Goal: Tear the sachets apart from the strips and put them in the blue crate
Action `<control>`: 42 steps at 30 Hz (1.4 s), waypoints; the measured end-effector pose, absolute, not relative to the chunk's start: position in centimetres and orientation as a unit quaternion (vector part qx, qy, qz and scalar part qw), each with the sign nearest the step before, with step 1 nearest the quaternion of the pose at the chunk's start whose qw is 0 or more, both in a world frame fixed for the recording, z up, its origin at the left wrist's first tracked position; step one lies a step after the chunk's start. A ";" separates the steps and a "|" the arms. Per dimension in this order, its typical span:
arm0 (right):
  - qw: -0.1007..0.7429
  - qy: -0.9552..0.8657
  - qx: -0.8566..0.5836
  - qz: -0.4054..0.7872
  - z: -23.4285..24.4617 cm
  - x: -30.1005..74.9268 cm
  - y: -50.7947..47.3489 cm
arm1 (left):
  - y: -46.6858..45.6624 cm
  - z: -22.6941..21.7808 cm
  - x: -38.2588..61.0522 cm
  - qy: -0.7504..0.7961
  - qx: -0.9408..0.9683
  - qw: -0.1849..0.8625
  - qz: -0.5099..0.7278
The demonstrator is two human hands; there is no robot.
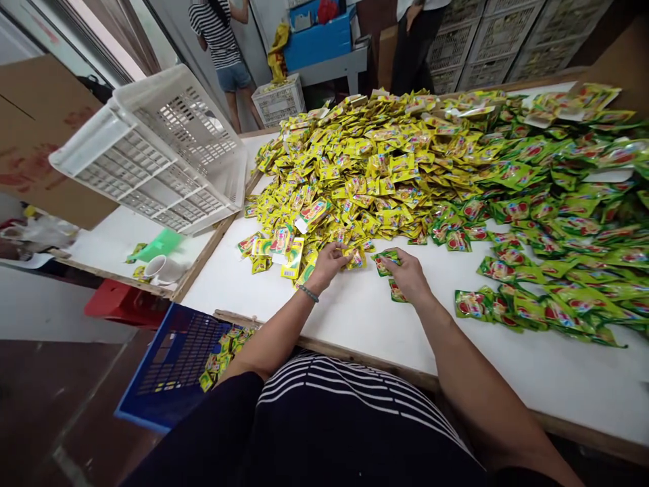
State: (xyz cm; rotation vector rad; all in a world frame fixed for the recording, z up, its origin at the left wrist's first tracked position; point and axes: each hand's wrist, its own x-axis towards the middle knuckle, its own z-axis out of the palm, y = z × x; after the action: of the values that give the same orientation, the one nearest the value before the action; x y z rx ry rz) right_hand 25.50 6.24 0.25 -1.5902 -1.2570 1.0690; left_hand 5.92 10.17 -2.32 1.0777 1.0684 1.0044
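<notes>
My left hand (329, 265), a beaded bracelet at its wrist, is closed at the near edge of the pile, its fingertips on a small yellow packet (357, 258). In my right hand (410, 276) a small green packet (384, 261) is pinched between thumb and fingers. Another green packet (397, 291) lies on the white table just below that hand. Yellow packets (375, 162) are heaped beyond both hands. Left of my left hand are several flat yellow-green cartons (293, 258). Green packets (532, 304) lie in overlapping rows to the right.
A white plastic crate (152, 169) rests tilted on the left, near a white cup (165, 269). Below the table edge stands a blue crate (162, 379) with packets inside, near a red stool (119, 302). Two people stand at the back, by stacked crates (499, 40) and a blue box (319, 44).
</notes>
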 end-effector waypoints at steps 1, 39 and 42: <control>0.421 -0.492 -0.623 0.439 0.3 25.4 6.2 | 9.8 -2.1 5.9 0.447 0.438 0.643 0.442; 0.317 -0.628 -0.606 0.372 0.0 22.5 4.2 | 3.8 -0.2 0.1 0.677 0.611 0.328 0.246; 0.332 -0.609 -0.619 0.368 -0.1 22.4 4.3 | 3.8 0.1 -0.3 0.709 0.676 0.159 0.122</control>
State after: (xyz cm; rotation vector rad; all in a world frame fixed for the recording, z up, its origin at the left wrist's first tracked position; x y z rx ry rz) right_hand 22.42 4.33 -0.10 -1.6177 -1.5923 0.9621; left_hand -0.34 3.84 0.11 1.9325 2.0271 0.3497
